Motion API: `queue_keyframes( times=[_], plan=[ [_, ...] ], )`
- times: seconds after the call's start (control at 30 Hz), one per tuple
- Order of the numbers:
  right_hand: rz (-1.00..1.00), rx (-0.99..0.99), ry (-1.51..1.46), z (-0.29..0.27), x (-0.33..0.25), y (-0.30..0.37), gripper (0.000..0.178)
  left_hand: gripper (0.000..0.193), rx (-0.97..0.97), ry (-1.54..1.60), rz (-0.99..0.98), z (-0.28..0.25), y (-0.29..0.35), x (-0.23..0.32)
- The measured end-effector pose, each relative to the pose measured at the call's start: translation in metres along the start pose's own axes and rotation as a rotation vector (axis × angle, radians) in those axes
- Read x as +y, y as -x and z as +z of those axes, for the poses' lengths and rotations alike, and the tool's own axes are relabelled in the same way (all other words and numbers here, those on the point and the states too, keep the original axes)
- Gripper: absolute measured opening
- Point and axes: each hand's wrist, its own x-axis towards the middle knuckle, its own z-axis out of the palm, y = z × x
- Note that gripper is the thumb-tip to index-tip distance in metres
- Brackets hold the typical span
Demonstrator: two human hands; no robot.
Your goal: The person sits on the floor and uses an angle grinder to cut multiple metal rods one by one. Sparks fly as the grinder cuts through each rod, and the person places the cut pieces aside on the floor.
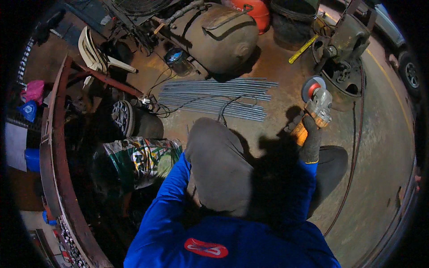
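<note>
My right hand (311, 139), in a dark grey work glove with a yellow-edged cuff, is closed around the orange body of an angle grinder (319, 106). The grinder's metal head points away from me, and its disc (313, 88), pale with a red middle, faces up and left. My left forearm (172, 183), in a blue sleeve, runs up beside my raised knee (219, 152); the knee hides the left hand. Beyond the knee, several thin metal rods (219, 91) lie side by side on the floor, with a dark cable (228, 103) across them.
A rusty tank (219, 38) lies beyond the rods, with an orange-red cylinder (254, 13) and a black bucket (292, 22) behind. Far right stands a heavy machine base (342, 73); a hose (355, 156) trails from it. At left are a printed sack (145, 163) and a red steel beam (56, 169).
</note>
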Motion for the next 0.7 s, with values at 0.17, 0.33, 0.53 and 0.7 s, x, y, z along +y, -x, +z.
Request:
queue_keyframes(
  times=[0.17, 0.33, 0.53, 0.7],
  plan=[
    [0.022, -0.081, 0.003, 0.009, -0.005, 0.005, 0.035, 0.045, 0.145, 0.037, -0.003, -0.052, -0.023, 0.007],
    [-0.014, -0.021, 0.04, 0.02, -0.016, 0.011, 0.037, 0.043, 0.424, 0.599, 0.039, -0.137, -0.016, 0.034],
    [-0.007, 0.031, 0.174, 0.001, -0.007, -0.005, 0.04, 0.028, 0.73, 0.435, 0.531, -0.243, 0.027, 0.101],
    [-0.076, -0.019, 0.094, -0.009, 0.009, -0.015, 0.034, 0.032, 0.744, 0.533, 0.664, -0.27, 0.072, 0.173]
  ],
)
